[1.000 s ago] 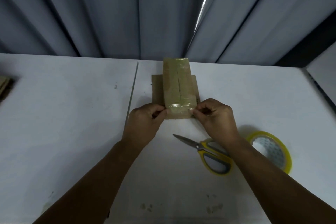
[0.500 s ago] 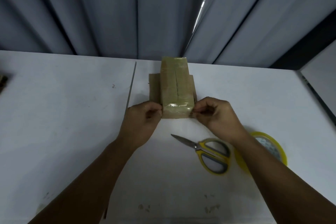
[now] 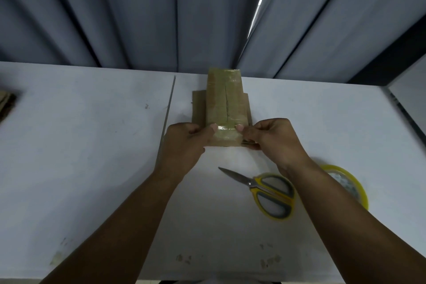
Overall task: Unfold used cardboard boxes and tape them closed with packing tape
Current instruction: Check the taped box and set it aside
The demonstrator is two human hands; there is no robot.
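**Both hands at the near end of the taped box**

Far left of the cardboard box (image 3: 224, 101), a brown stack (image 3: 7, 104) lies at the edge of the white surface (image 3: 80, 145). The left hand (image 3: 182, 145) has its grip closed on the box's near-left corner, thumb on the glossy tape. The box lies mid-surface, its long axis and top seam running away from the person. The right hand (image 3: 274, 143) pinches the near-right corner. Near-right of the box lie yellow-handled scissors (image 3: 269, 193), blades pointing left, then a tape roll (image 3: 352, 182), its print too blurred to read.
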